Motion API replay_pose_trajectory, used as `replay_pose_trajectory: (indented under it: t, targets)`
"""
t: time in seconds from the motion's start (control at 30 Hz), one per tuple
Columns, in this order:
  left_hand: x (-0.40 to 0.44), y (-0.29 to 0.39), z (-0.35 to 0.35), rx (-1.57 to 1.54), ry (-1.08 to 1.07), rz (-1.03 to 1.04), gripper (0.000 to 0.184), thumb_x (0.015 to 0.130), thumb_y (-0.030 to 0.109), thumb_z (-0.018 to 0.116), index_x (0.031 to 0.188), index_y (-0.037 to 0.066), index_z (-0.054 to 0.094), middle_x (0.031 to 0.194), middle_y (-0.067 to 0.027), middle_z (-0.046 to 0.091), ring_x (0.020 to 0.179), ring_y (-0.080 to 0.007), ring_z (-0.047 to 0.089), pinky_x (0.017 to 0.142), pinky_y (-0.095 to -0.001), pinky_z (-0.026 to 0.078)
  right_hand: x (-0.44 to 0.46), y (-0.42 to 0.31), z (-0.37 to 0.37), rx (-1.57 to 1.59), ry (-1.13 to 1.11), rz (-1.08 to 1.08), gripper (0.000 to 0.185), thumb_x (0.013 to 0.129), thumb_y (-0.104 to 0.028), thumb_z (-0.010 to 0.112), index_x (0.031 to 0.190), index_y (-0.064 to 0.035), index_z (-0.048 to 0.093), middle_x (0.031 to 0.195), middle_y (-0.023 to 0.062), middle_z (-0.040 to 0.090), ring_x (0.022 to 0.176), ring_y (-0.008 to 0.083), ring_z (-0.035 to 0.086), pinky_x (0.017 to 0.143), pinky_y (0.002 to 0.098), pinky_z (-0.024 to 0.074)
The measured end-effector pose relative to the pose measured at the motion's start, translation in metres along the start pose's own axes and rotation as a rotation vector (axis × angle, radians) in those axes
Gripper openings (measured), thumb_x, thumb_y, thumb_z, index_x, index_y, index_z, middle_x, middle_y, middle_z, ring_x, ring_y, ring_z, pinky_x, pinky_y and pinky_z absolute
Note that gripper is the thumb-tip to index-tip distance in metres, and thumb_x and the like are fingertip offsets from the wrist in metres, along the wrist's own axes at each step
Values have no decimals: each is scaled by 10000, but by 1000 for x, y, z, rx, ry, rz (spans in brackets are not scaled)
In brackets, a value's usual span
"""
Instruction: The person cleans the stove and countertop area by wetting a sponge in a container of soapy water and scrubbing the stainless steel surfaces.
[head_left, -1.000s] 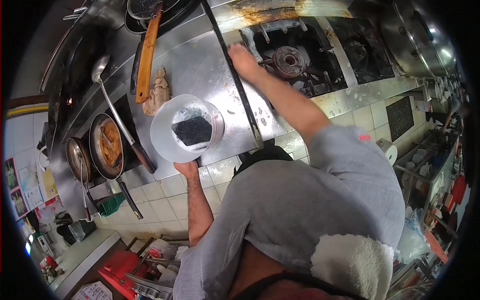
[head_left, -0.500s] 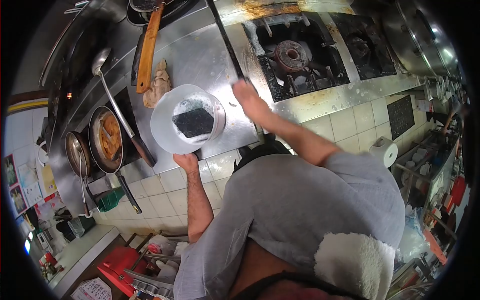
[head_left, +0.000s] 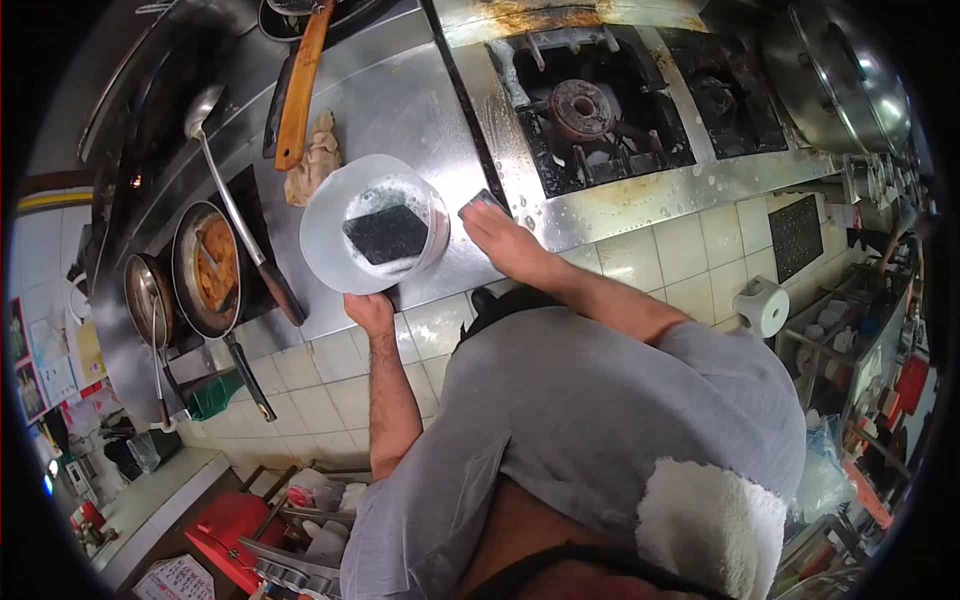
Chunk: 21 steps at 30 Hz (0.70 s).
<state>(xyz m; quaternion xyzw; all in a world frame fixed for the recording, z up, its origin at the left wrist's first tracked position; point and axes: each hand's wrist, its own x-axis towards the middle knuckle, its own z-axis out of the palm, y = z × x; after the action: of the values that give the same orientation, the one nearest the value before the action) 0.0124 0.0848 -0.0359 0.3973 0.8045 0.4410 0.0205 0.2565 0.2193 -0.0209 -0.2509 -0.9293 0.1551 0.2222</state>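
Observation:
A whitish plastic tub [head_left: 322, 232] stands at the front edge of the steel counter, with soapy water and a dark scouring pad [head_left: 390, 235] inside. My left hand [head_left: 370, 312] is at the tub's near side, its fingers curled at the base and partly hidden beneath it. To the right of the tub, my right hand [head_left: 498, 238] presses a dark, flat scrubbing pad [head_left: 486, 201] onto the steel by the stove's left border. Its fingers lie over the pad, which sticks out beyond them.
A crumpled tan cloth [head_left: 315, 165] lies behind the tub near a wooden handle [head_left: 305, 85]. Leftward are a long ladle [head_left: 235, 185], a frying pan with orange food [head_left: 213, 270] and a smaller pan [head_left: 143, 310]. On the right is a gas burner [head_left: 582, 110].
My right hand has drawn the pad along the steel toward the counter's front edge. My left hand stays at the tub. The whole view has shifted slightly.

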Motion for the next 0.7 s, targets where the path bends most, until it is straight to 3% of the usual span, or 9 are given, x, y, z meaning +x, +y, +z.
replay_pose_trajectory:
  t: [0.07, 0.13, 0.27, 0.33, 0.43, 0.5, 0.57, 0.63, 0.7]
  targets:
    - [0, 2, -2, 85, -19, 3, 201, 810, 40, 493, 940, -45, 621, 888, -202, 644, 837, -368, 605, 741, -402, 458, -27, 5, -17, 155, -132, 91, 424, 800, -13, 438, 1220, 49, 450, 1298, 212, 437, 1279, 333, 362, 1084, 416, 278]
    - [1, 2, -1, 54, -24, 20, 201, 809, 42, 497, 944, -44, 619, 892, -210, 640, 831, -379, 600, 736, -408, 457, -37, 26, -18, -27, -82, 89, 404, 822, -12, 434, 1223, 28, 456, 1291, 200, 446, 1270, 336, 370, 1082, 426, 276]
    - [-2, 1, 0, 63, -5, 22, 202, 806, 43, 491, 936, -47, 617, 874, -218, 636, 811, -384, 595, 720, -415, 452, 58, 99, -2, -4, 287, -39, 272, 809, -82, 443, 1049, 20, 523, 1084, 214, 527, 1072, 358, 487, 949, 428, 374]
    - [-2, -13, 1, 80, -26, -4, 216, 803, 41, 469, 930, -56, 615, 852, -227, 633, 790, -395, 591, 704, -424, 449, 111, 126, -2, 41, 233, 139, 248, 806, -82, 446, 1009, 22, 542, 1054, 214, 547, 1063, 354, 490, 944, 428, 374]
    - [-2, -8, 0, 59, 9, 94, 231, 797, 39, 446, 920, -64, 613, 828, -227, 632, 773, -407, 586, 692, -430, 448, 97, 103, -8, 69, 211, 264, 245, 794, -59, 457, 1000, 29, 555, 1063, 210, 559, 1074, 351, 492, 956, 426, 373]
    - [-1, -4, 1, 22, 20, 33, 257, 781, 49, 449, 936, -66, 618, 855, -242, 634, 806, -430, 585, 706, -434, 455, 38, 79, 8, -159, 276, 104, 282, 777, -19, 473, 1040, 55, 543, 1145, 233, 536, 1166, 364, 459, 1018, 434, 340]
    - [1, 5, 1, -23, 35, 47, 240, 789, 129, 565, 926, -59, 623, 889, -212, 648, 843, -385, 608, 728, -411, 461, 20, 50, -16, -68, 71, 224, 307, 826, -45, 452, 1107, 56, 522, 1168, 246, 522, 1182, 373, 454, 1029, 457, 328]
    - [0, -2, -2, -8, 13, 49, 238, 790, 135, 574, 921, -57, 626, 880, -206, 652, 833, -381, 612, 722, -410, 463, 52, 99, 9, -150, 330, 53, 245, 836, -51, 445, 1046, 35, 540, 1104, 231, 550, 1104, 376, 497, 989, 450, 367]
    - [-2, -9, 1, 0, -3, 51, 236, 791, 141, 583, 915, -55, 629, 872, -200, 655, 824, -377, 615, 715, -409, 465, 124, 154, 14, 67, 222, 316, 181, 824, -45, 445, 955, 17, 554, 1019, 203, 562, 1000, 366, 524, 913, 438, 411]
